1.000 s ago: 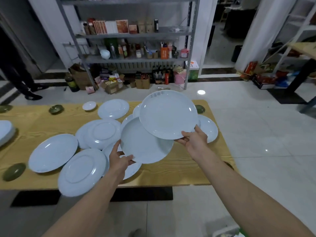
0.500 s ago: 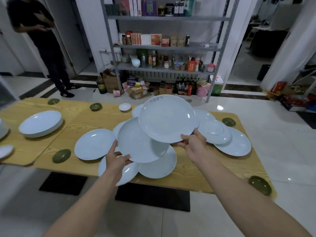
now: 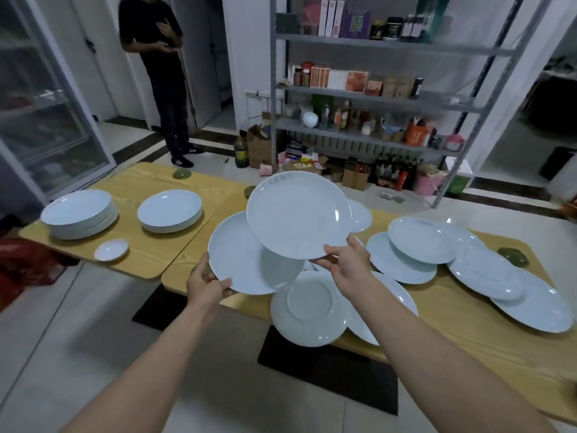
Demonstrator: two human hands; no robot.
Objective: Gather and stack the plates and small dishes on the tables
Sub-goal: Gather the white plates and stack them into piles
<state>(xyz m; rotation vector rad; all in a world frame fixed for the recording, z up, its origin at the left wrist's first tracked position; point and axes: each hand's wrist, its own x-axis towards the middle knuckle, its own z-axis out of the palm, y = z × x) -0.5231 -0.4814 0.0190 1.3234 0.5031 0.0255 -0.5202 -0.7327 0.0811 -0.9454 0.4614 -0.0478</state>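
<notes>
Pinching near rims, fingers of the left hand [image 3: 207, 285] hold the lower plate [image 3: 243, 260], the right hand [image 3: 346, 270] the upper plate [image 3: 298, 214].

Grey metal shelf rack [image 3: 390, 46] far beyond right hand [image 3: 346, 270], crowded with boxes, jars, bottles. Cardboard boxes [image 3: 259, 145] and dark bottle [image 3: 241, 153] on floor at rack foot. Pink bucket [image 3: 429, 182] beyond, right of right hand. Person in dark clothes [image 3: 162, 73] standing far beyond left hand [image 3: 207, 287]. Glass-door cabinet [image 3: 46, 104] far left. Red crate [image 3: 25, 264] left of left hand. Black mat [image 3: 327, 370] on floor below hands.
</notes>
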